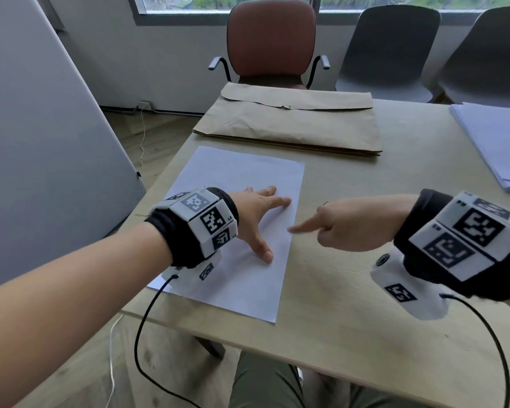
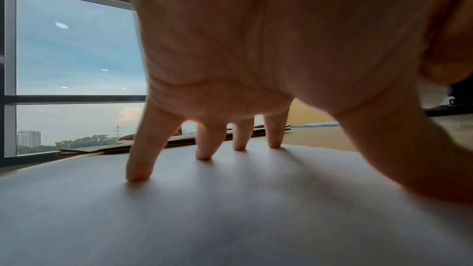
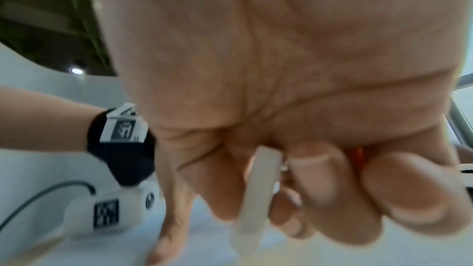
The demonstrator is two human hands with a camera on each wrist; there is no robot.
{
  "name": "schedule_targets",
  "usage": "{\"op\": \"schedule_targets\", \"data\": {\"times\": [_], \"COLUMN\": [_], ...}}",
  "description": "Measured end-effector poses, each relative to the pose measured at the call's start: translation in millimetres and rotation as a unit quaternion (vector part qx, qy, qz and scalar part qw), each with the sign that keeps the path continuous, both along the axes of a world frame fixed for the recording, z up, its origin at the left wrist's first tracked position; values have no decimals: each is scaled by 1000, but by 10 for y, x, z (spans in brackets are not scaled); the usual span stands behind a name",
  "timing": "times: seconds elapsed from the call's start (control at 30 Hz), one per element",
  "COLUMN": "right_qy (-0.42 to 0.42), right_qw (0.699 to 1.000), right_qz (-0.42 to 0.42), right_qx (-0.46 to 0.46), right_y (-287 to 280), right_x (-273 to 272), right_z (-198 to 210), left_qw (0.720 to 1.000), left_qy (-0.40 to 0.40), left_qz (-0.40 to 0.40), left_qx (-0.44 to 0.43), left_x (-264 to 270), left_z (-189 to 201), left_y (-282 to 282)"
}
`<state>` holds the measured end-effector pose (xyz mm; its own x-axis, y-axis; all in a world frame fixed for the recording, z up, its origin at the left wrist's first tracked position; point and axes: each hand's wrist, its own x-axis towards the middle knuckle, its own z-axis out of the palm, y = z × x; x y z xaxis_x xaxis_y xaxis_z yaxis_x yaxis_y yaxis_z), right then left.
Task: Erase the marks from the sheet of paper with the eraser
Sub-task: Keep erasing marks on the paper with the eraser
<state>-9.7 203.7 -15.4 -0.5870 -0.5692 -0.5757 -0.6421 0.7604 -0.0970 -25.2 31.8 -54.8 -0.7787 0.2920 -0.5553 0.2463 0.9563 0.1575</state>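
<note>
My left hand (image 1: pixel 255 214) flat, fingers spread, pressing the sheet of paper (image 1: pixel 239 260) on the bench (image 1: pixel 351 319); my right hand (image 1: pixel 357 223) curled around the white eraser (image 3: pixel 258 187), index finger pointing at the sheet's right edge

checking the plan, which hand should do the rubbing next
Right. The right hand already grips the white eraser beside the white sheet of paper; the left hand presses the sheet flat.
</note>
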Motion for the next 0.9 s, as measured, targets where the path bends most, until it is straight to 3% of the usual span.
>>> {"op": "schedule_targets", "data": {"times": [0.07,0.2,0.3,0.37,0.47,0.53,0.63,0.73,0.83,0.9], "right_qy": [15,-66,-6,1,-74,-70,25,105,81,40], "right_qw": [1000,997,1000,1000,996,997,988,940,864,816], "right_qz": [12,-5,-12,6,-1,-38,-119,-236,-373,-443], "right_qx": [16,38,-16,17,47,15,-99,-222,-328,-369], "right_y": [-9,1,5,-11,43,107,280,536,779,897], "right_x": [18,41,10,45,64,21,-134,-419,-642,-745], "right_z": [-39,-9,-44,-98,-28,67,87,34,-26,-90], "left_qw": [1000,1000,1000,1000,1000,1000,1000,993,967,951], "left_qy": [1,1,-1,-2,-1,0,15,79,136,100], "left_qz": [0,-3,-1,-4,-5,-3,1,74,214,292], "left_qx": [2,0,-1,-5,-7,2,20,55,31,-11], "left_x": [4,8,12,11,10,9,-1,-31,-133,-186], "left_z": [-3,9,11,8,8,3,0,14,-52,-86], "left_y": [-3,-2,-8,-3,-2,-12,-77,-219,-524,-746]}}
